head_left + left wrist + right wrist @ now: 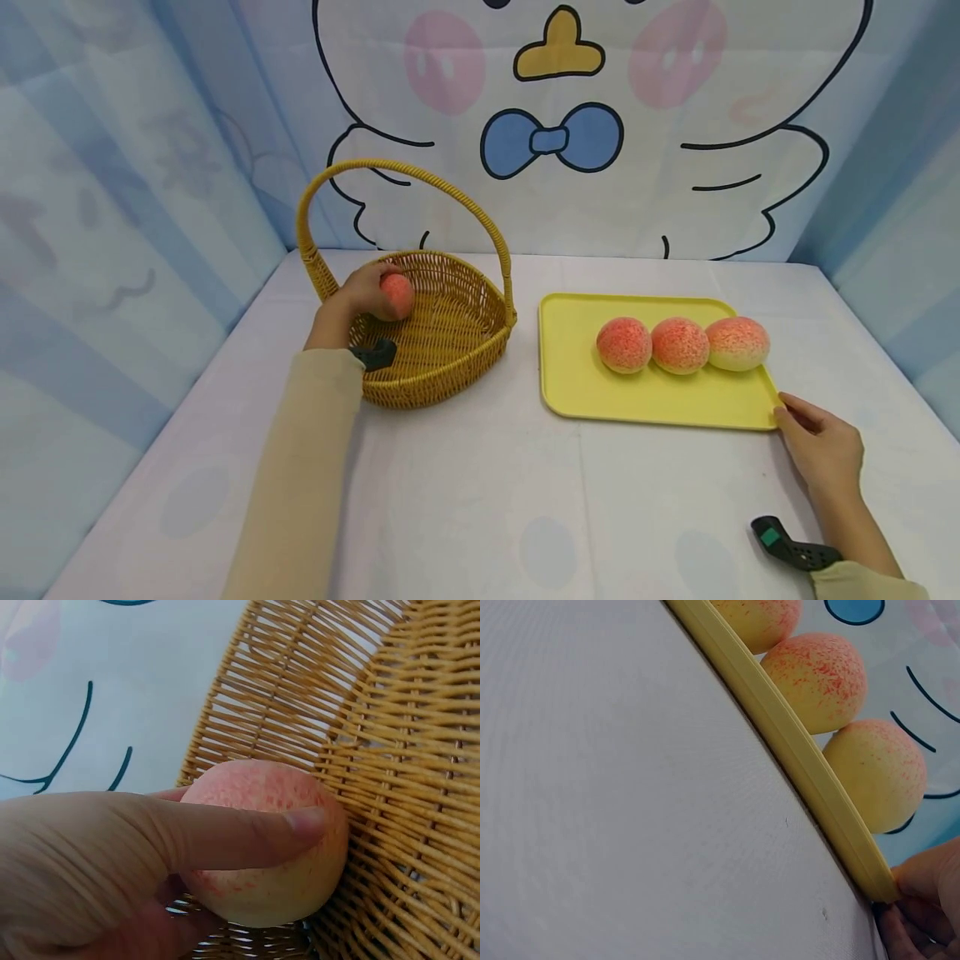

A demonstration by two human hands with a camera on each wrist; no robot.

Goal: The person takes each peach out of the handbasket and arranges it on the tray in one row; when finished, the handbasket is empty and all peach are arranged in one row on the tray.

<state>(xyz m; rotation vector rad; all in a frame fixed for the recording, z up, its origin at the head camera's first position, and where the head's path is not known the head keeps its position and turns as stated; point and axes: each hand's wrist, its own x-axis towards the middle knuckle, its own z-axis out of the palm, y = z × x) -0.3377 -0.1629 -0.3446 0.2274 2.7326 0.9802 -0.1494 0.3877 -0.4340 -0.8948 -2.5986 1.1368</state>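
My left hand (366, 290) holds a peach (398, 297) inside the left part of a wicker basket (480, 354). In the left wrist view the thumb lies across the peach (300, 885), close to the woven wall; the other fingers are mostly hidden behind it. At the right, my right hand (825, 446) pinches the near right corner of a yellow tray (660, 404). Three pink-and-yellow peaches sit in a row on the tray: a left peach (624, 345), a middle peach (680, 346) and a right peach (738, 343).
The basket's tall arched handle (420, 175) rises over its opening, beside the left forearm. A white cloth covers the table (480, 508). Behind it hangs a printed curtain (645, 192), with blue-and-white curtains at both sides. Dark wrist devices are on both arms.
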